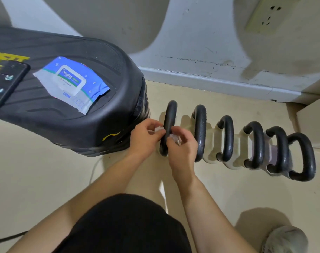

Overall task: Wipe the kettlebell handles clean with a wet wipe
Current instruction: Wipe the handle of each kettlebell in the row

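The wipe (174, 138) is held against the handle (171, 114) of the leftmost kettlebell, about midway along the loop, with white showing on both sides of the bar. It is pinched from either side: by the curled fingers (156, 133) of the left hand (146, 137) and by those of the right hand (182, 149). Six kettlebells (229, 136) are lined up on the floor (46, 179) near the wall (201, 42) — black handles upright, close together. Just left of them a black step (100, 125) is seen — a pack (71, 83) of wipes and a phone (9, 79) are laid on top.
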`<control>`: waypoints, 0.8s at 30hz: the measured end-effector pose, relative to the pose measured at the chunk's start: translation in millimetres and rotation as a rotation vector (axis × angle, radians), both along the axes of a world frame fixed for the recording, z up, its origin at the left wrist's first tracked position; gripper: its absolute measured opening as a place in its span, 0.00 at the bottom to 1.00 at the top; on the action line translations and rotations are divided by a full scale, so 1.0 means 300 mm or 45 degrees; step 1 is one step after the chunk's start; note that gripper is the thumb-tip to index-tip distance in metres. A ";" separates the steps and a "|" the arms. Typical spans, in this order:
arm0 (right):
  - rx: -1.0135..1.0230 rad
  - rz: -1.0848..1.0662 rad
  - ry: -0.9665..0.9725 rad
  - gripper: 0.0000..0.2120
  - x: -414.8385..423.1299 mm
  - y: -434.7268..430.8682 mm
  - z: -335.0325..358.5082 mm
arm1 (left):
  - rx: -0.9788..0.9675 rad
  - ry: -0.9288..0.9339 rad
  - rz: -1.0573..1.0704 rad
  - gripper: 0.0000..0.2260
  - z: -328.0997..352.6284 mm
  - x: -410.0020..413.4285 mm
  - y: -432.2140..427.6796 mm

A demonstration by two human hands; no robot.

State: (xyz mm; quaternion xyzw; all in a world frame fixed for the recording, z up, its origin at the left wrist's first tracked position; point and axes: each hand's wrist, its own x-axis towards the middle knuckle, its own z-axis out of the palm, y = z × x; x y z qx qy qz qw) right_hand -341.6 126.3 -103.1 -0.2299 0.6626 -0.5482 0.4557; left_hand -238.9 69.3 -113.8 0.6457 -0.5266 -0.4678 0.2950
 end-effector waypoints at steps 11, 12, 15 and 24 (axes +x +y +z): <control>0.056 0.312 0.124 0.12 -0.200 0.097 0.218 | 0.258 -0.320 -0.389 0.11 0.301 0.071 -0.014; 0.014 0.307 0.075 0.13 -0.227 0.094 0.263 | 0.226 -0.312 -0.388 0.08 0.349 0.067 -0.023; -0.044 0.336 -0.051 0.14 -0.292 0.060 0.395 | 0.217 -0.248 -0.506 0.09 0.497 0.012 -0.040; -0.299 0.292 -0.517 0.12 -0.386 -0.074 0.630 | 0.279 -0.578 -1.127 0.17 0.687 -0.235 -0.087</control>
